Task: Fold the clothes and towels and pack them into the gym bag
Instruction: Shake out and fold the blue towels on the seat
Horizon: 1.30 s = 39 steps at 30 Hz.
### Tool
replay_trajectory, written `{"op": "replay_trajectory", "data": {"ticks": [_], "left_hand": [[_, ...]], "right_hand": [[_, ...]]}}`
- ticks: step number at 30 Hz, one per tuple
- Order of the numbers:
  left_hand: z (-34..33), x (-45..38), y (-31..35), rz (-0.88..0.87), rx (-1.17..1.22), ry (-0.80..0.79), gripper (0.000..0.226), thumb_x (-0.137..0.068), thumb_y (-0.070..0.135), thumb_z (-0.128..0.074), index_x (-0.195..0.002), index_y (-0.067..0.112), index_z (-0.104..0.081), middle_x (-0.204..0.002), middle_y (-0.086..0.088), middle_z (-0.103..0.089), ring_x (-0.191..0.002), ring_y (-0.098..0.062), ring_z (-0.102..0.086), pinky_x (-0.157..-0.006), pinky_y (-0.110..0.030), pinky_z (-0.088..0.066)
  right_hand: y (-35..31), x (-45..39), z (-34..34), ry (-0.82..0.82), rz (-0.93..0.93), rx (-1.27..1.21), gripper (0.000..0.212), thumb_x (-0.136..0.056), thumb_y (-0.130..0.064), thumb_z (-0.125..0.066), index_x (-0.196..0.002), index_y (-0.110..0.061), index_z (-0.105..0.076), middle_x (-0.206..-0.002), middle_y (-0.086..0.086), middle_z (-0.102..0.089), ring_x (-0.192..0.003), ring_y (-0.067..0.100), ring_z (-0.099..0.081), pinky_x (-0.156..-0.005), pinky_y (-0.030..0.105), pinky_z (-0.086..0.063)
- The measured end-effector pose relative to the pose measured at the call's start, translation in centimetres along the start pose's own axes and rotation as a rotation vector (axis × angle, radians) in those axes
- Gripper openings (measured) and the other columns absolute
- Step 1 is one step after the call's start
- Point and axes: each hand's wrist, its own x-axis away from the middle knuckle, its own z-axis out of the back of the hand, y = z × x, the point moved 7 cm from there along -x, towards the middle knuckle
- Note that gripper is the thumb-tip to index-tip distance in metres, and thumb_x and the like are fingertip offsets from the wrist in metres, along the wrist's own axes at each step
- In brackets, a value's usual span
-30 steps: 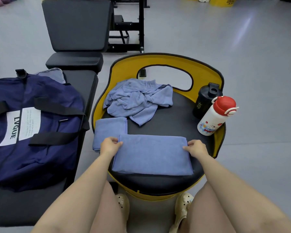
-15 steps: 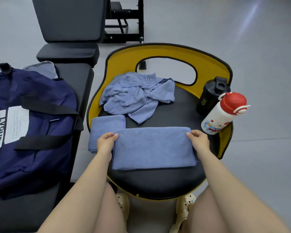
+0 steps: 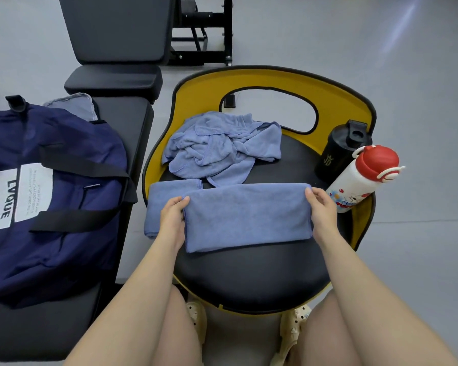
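- Folded blue towel (image 3: pixel 246 216) lies flat across the middle of the round black seat (image 3: pixel 249 276), long side running left to right.
- Left hand (image 3: pixel 172 216) pinches the towel's left end, thumb on top at the far corner, fingers curled at the edge.
- Right hand (image 3: pixel 321 210) pinches the right end the same way, thumb over the far corner.
- A smaller folded blue towel (image 3: pixel 160 196) sits at the seat's left edge, just beside the big one; the left hand overlaps it and its near corner hangs past the rim.
- Crumpled blue cloth (image 3: pixel 217 151) heaped at the seat's far side, one tip touching the far edge of the folded towel.
- Yellow backrest (image 3: pixel 204 88) with a cut-out curves round the far edge of the seat.
- Black shaker bottle (image 3: pixel 341 151) stands at the seat's right edge; white bottle with red cap (image 3: pixel 362 178) leans tilted just in front of it, close to the right hand.
- Navy gym bag (image 3: pixel 64 202), white label reading LVQUE, black straps across it, rests on the black bench (image 3: pixel 124 114) left of the seat, apart from the towels. Cannot tell whether its zip is open.
- Grey cloth (image 3: pixel 72 104) shows at the bag's far corner.
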Motion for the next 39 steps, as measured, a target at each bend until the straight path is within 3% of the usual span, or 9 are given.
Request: {"op": "replay_trajectory", "data": {"ticks": [4,9,12,15,21,24,30,35,39], "left_hand": [[0.1,0.5,1.1,-0.085,-0.042,-0.021,0.009,-0.091,0.021,-0.061,-0.084,0.023,-0.057,-0.093,-0.003,-0.061,-0.084,-0.021,-0.055,-0.07,-0.036,-0.043],[-0.3,3.1,3.2,-0.241,0.032,-0.059,0.016,-0.093,0.003,-0.056,-0.099,0.018,-0.056,-0.099,0.001,-0.063,-0.088,-0.011,-0.061,-0.072,-0.026,-0.049],[-0.5,4.6,3.6,-0.242,0.012,-0.165,0.037,-0.094,0.004,-0.054,-0.13,0.015,-0.051,-0.119,-0.004,-0.062,-0.104,-0.017,-0.061,-0.086,-0.037,-0.051],[-0.6,5.9,3.4,-0.237,-0.105,-0.255,0.056,-0.095,0.003,-0.051,-0.145,0.021,-0.035,-0.135,-0.002,-0.053,-0.122,-0.018,-0.052,-0.103,-0.04,-0.043],[-0.3,7.1,1.6,-0.182,-0.349,-0.447,0.079,-0.093,-0.008,-0.047,-0.149,0.037,-0.013,-0.143,0.009,-0.038,-0.13,-0.015,-0.041,-0.111,-0.042,-0.034],[0.5,7.1,0.4,-0.122,-0.556,-0.449,0.092,-0.089,-0.013,-0.05,-0.148,0.041,-0.005,-0.144,0.004,-0.035,-0.127,-0.02,-0.042,-0.109,-0.039,-0.036],[1.8,6.5,-1.2,-0.039,-0.837,-0.435,0.108,-0.082,-0.014,-0.06,-0.148,0.038,0.008,-0.153,0.0,-0.02,-0.137,-0.025,-0.028,-0.104,-0.033,-0.034],[1.4,6.2,-2.7,0.033,-1.016,-0.452,0.115,-0.08,-0.012,-0.062,-0.147,0.038,0.016,-0.152,-0.004,-0.019,-0.132,-0.028,-0.032,-0.092,-0.029,-0.037],[1.1,6.0,-4.1,0.052,-1.164,-0.463,0.116,-0.081,-0.009,-0.063,-0.144,0.037,0.023,-0.14,-0.01,-0.034,-0.109,-0.026,-0.043,-0.089,-0.031,-0.04]], "right_hand": [[-1.0,0.1,0.9,0.02,-0.002,-0.099,0.015,-0.091,-0.03,-0.063,-0.103,-0.023,-0.068,-0.115,-0.002,-0.064,-0.113,0.017,-0.055,-0.1,0.038,-0.046],[-2.4,1.1,2.3,0.012,0.039,-0.173,0.013,-0.091,-0.023,-0.064,-0.103,-0.028,-0.065,-0.111,-0.005,-0.064,-0.115,0.018,-0.056,-0.104,0.044,-0.045],[-3.4,2.3,2.7,-0.045,0.094,-0.105,0.025,-0.094,-0.022,-0.06,-0.118,-0.026,-0.059,-0.102,-0.014,-0.062,-0.112,0.016,-0.056,-0.103,0.044,-0.045],[-3.9,3.3,3.2,-0.152,0.146,-0.018,0.042,-0.095,-0.021,-0.058,-0.136,-0.026,-0.049,-0.111,-0.01,-0.062,-0.116,0.017,-0.055,-0.104,0.044,-0.044],[-3.4,5.3,4.1,-0.347,0.153,0.242,0.065,-0.095,-0.017,-0.057,-0.15,-0.029,-0.026,-0.153,-0.003,-0.033,-0.139,0.019,-0.033,-0.113,0.041,-0.032],[-2.6,6.2,4.1,-0.393,0.136,0.362,0.066,-0.096,-0.01,-0.053,-0.152,-0.025,-0.021,-0.155,-0.004,-0.023,-0.142,0.018,-0.024,-0.108,0.031,-0.027],[0.6,6.3,3.5,-0.496,0.009,0.483,0.076,-0.094,-0.005,-0.055,-0.152,-0.029,-0.014,-0.157,-0.003,-0.022,-0.141,0.02,-0.027,-0.114,0.038,-0.028],[2.4,5.6,3.6,-0.498,-0.076,0.606,0.078,-0.094,-0.003,-0.054,-0.153,-0.031,-0.012,-0.154,0.0,-0.026,-0.138,0.025,-0.032,-0.107,0.037,-0.033],[3.7,4.9,3.6,-0.467,-0.099,0.737,0.078,-0.093,-0.003,-0.054,-0.152,-0.033,-0.012,-0.151,0.004,-0.032,-0.133,0.028,-0.038,-0.104,0.038,-0.037]]}}
